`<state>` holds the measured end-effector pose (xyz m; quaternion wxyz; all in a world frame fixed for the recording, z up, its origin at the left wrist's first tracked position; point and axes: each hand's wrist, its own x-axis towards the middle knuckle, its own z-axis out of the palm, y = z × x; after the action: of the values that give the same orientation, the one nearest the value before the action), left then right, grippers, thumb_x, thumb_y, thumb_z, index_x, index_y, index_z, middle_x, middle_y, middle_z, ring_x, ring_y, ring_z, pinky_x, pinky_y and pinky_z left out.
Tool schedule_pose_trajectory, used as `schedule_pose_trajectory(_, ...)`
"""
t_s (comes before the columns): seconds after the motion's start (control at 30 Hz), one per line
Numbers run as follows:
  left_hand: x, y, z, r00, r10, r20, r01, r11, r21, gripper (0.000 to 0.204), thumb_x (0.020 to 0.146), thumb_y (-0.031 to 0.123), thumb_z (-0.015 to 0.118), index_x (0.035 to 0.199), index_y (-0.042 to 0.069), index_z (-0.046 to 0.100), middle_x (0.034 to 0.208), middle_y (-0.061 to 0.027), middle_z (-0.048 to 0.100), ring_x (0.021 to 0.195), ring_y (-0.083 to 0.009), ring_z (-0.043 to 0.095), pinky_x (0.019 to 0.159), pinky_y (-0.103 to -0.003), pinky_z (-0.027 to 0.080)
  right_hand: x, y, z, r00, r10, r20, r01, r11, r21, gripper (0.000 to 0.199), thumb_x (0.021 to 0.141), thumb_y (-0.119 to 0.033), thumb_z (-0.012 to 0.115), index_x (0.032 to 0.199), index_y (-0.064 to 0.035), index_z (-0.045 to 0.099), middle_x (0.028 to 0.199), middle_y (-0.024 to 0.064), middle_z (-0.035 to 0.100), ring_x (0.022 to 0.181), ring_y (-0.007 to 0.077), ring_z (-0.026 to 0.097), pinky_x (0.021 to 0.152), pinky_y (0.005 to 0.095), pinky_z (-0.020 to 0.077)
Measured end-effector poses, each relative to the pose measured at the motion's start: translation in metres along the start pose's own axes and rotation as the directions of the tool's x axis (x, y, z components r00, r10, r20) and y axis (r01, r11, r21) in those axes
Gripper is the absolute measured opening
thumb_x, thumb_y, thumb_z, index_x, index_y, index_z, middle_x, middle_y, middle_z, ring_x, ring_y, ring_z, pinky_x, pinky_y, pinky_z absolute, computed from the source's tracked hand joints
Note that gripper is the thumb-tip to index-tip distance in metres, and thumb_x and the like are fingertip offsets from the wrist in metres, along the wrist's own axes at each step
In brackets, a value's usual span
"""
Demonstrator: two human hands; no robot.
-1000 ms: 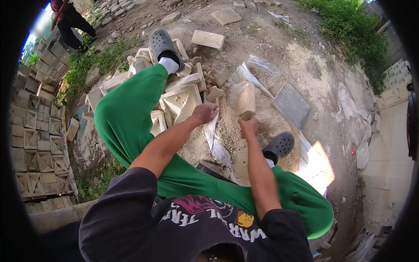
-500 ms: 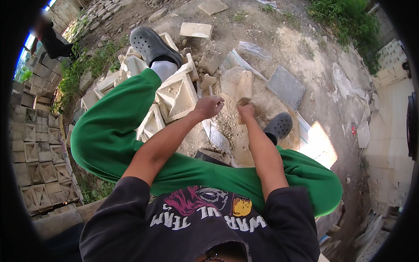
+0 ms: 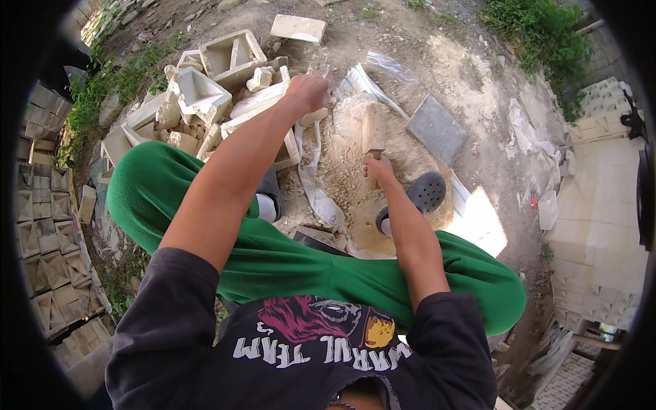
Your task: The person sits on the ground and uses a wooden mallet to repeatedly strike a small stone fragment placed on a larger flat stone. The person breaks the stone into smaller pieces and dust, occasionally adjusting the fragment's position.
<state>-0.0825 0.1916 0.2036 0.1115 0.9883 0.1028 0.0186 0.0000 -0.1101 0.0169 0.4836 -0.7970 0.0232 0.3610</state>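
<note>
My left hand (image 3: 307,93) reaches out over the near side of a heap of broken pale blocks. Its fingers are curled down by a pale lump, and what they hold is blurred. Gripped in my right hand (image 3: 378,169) is a thick wooden club (image 3: 373,130), wide at its far end and narrower by the fist. The club rests over a mound of crushed pale powder (image 3: 348,154) spread on a white sack (image 3: 316,174). Left of the hands lie hollow block pieces (image 3: 198,92), some with slanted inner ribs.
A grey square slab (image 3: 437,130) lies to the right of the powder. A pale brick (image 3: 298,29) sits farther off. My grey clogs (image 3: 429,193) flank the powder. Stacked patterned blocks (image 3: 48,239) stand at the left, and green plants (image 3: 540,41) grow at the far right.
My left foot has come down off the block heap to the ground beside it. My left hand has moved from the powder farther out to the broken pieces. My right hand keeps hold of the club.
</note>
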Motion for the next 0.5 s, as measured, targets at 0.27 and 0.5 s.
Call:
schedule_pose_trajectory(0.27, -0.019, -0.026, 0.093, 0.968, -0.127, 0.215, 0.136, 0.99, -0.027, 0.017, 0.087, 0.018, 0.063, 0.094, 0.005, 0.071, 0.093, -0.0161, 0.073, 0.092, -0.0368, 0.071, 0.078, -0.049, 0.056, -0.003, 0.012, 0.013, 0.971, -0.039, -0.237, -0.006, 0.982, -0.187, 0.033, 0.075, -0.029, 0.078, 0.079, 0.0023, 0.068, 0.064, 0.0085, 0.065, 0.051, 0.0203, 0.064, 0.051, 0.0355, 0.0542)
schedule_pose_trajectory(0.5, -0.004, 0.005, 0.15, 0.956, -0.155, 0.25, 0.193, 0.972, -0.135, 0.031, 0.089, 0.022, 0.065, 0.115, 0.006, 0.065, 0.122, -0.0173, 0.066, 0.105, -0.0346, 0.068, 0.085, -0.046, 0.057, -0.055, 0.002, 0.042, 0.935, 0.049, -0.352, 0.052, 0.961, 0.273, 0.029, 0.078, -0.025, 0.073, 0.08, 0.0025, 0.064, 0.06, 0.0092, 0.062, 0.046, 0.0222, 0.062, 0.047, 0.0372, 0.0514)
